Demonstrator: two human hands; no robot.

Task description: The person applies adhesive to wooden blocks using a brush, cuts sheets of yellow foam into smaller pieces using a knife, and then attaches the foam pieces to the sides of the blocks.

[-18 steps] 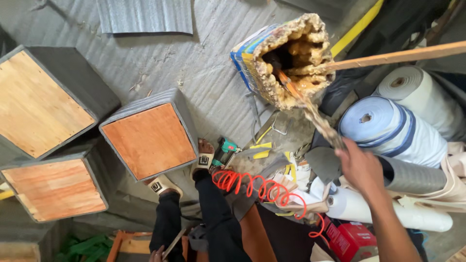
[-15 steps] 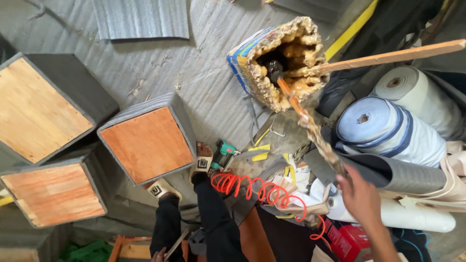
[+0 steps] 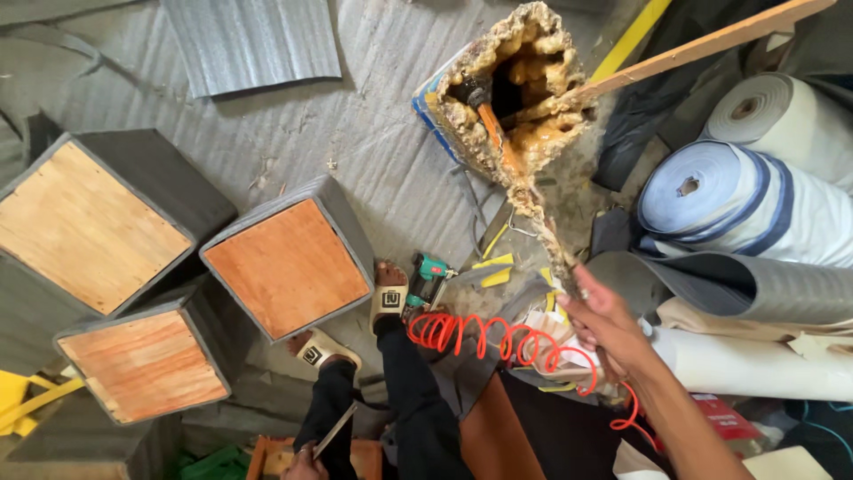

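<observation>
I am gripping the brush [image 3: 533, 209] handle in my right hand [image 3: 604, 320]; its long axis is running up-left into the can [image 3: 511, 89]. Left hand [image 3: 306, 462]: grip unclear.

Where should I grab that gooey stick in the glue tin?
Grab the glue stick by its lower end, where the right hand is, coming from below. The top end sits in the sticky glue tin, and crusty glue covers most of the stick.

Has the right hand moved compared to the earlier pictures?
Yes. The right hand has dropped lower, away from the glue-crusted can.
</observation>
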